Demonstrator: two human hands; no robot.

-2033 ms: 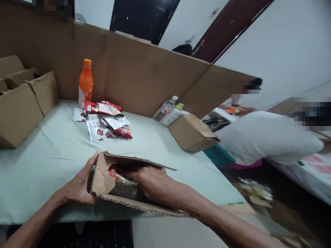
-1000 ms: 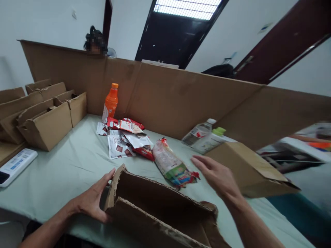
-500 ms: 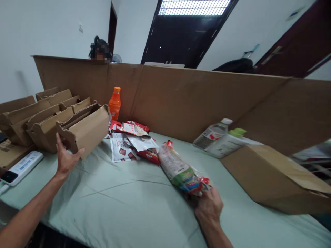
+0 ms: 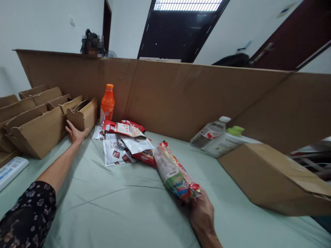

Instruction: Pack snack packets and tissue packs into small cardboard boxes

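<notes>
Printed plastic packet point(image 4: 173, 174) and open cardboard box point(image 4: 88, 116)
The red-ended, green-printed packet slants diagonally; the box stands upright, farther back and left.

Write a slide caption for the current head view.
Left hand against an open brown cardboard box beside an orange plastic bottle; right hand gripping the near end of a multicoloured plastic packet.

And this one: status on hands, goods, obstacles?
Left hand spread at near end of small box. Right hand gripping near end of bag. Pouches between hands, perhaps in the way.
</notes>
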